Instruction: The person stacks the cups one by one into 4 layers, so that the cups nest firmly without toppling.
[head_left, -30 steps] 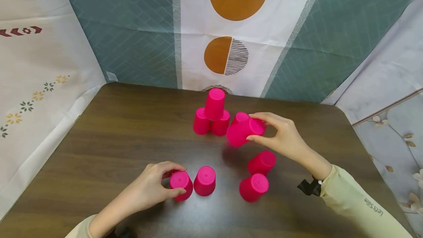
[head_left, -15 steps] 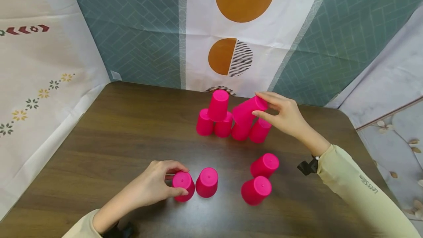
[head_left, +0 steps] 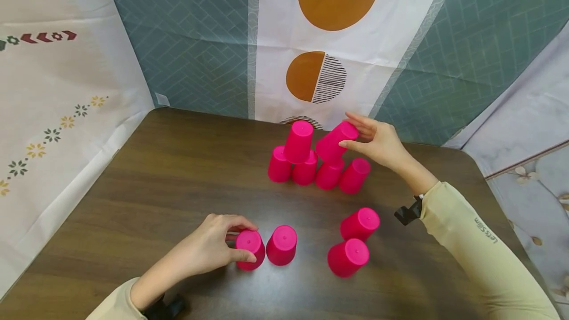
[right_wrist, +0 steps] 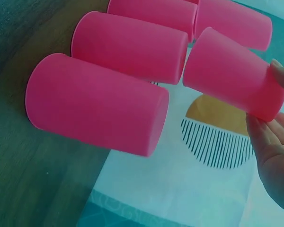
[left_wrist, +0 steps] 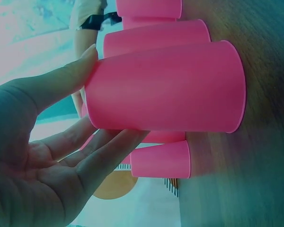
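Note:
Several pink cups stand upside down on the brown table [head_left: 146, 196]. A back row of cups [head_left: 329, 174] carries one cup on top [head_left: 299, 141] at its left end. My right hand [head_left: 355, 132] grips a tilted pink cup [head_left: 338, 141] by its base, with the cup's mouth low over the row's right half; the right wrist view shows this held cup [right_wrist: 232, 71] above the row. My left hand [head_left: 242, 242] holds the top of a near cup [head_left: 250, 249] that stands on the table, seen close as the gripped cup [left_wrist: 165, 87].
Another cup [head_left: 282, 245] stands right beside the one under my left hand. Two more cups [head_left: 360, 223] [head_left: 348, 257] stand at the near right. Patterned cloth walls [head_left: 320, 38] close in the table at the back and both sides.
My right hand has carried its cup up and back, from above the table's middle to over the back row. The left hand has stayed on its cup.

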Tool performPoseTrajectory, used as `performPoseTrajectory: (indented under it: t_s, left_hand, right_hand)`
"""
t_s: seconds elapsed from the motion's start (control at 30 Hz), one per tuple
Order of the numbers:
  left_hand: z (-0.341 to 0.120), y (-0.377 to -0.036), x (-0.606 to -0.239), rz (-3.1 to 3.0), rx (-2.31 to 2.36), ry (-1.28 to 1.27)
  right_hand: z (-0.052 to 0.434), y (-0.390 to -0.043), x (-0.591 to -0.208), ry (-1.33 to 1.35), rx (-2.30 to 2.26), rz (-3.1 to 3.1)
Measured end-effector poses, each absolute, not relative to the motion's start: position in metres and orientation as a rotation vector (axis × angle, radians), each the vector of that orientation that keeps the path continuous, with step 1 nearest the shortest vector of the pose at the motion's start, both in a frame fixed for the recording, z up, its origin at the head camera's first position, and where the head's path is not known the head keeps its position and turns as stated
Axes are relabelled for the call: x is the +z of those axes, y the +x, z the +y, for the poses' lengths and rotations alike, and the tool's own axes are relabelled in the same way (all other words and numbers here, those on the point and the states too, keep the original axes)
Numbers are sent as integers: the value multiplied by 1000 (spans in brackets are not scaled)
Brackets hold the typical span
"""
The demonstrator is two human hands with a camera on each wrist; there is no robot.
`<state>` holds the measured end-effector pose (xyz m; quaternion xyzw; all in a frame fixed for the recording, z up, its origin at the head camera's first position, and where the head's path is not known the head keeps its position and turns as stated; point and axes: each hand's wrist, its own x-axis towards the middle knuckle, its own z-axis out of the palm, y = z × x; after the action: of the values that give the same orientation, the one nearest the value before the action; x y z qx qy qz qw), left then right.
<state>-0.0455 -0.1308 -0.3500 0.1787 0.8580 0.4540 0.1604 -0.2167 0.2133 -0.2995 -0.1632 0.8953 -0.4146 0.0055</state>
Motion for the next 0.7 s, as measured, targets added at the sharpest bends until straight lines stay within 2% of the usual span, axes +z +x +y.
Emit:
performPoseTrajectory:
  t_s: [0.37, 0.7]
  left_hand:
    - [-129, -47, -351, 2490, 1259, 546]
    - [-129, -49, -350, 2499, 1219, 552]
  right_hand:
    - [203, -215, -304, -740, -1137, 2874]
    - [195, -218, -304, -798, -1136, 2856]
